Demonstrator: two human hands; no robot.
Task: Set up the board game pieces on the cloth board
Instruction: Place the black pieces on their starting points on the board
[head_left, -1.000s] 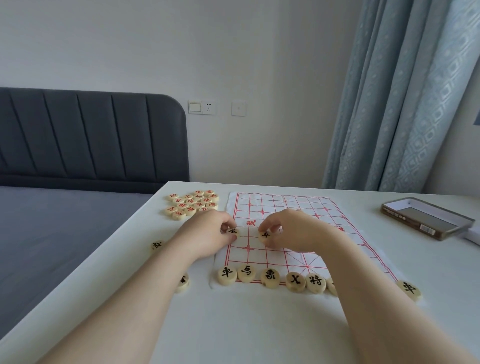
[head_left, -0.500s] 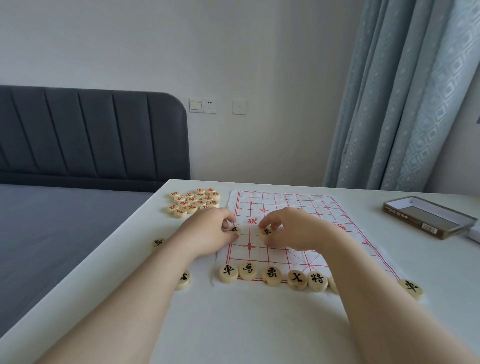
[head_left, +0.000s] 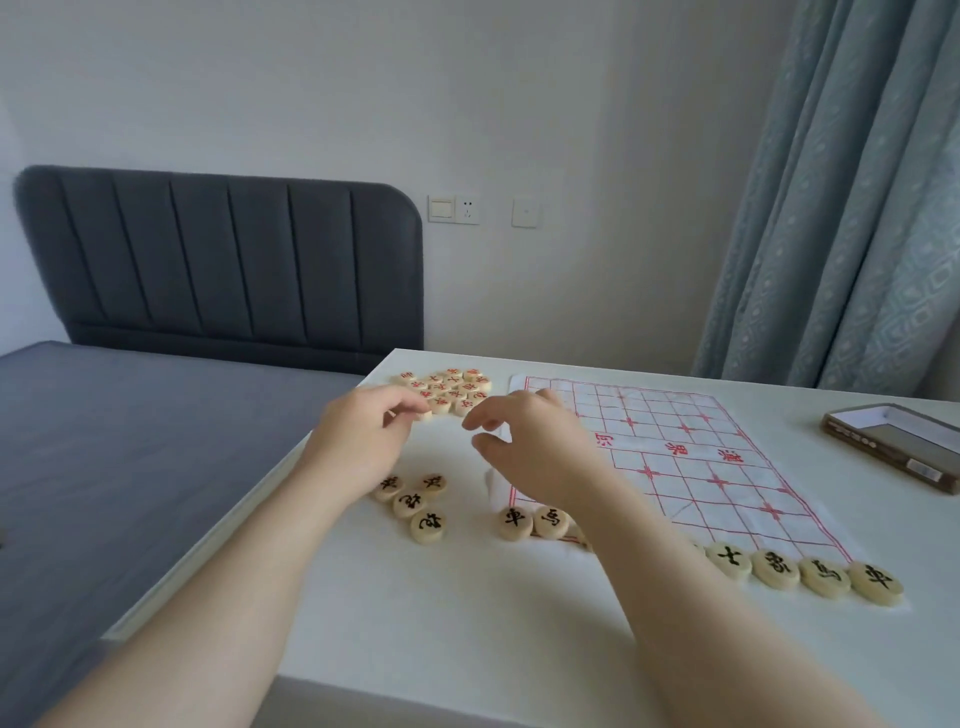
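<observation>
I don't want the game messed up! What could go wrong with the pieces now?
The forearm behind the right hand lies over the near row of round wooden black-lettered pieces; dragging it could scatter them. The pile of round red-lettered pieces sits close to the white table's edge; the left hand reaching there could nudge one off.

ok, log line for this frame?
left hand: at red pile, grip unclear | right hand: beside pile, looks empty | black row: on board near edge

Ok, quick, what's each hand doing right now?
Left hand: at the red-lettered pieces, grip cannot be told.
Right hand: open, holding nothing.
</observation>
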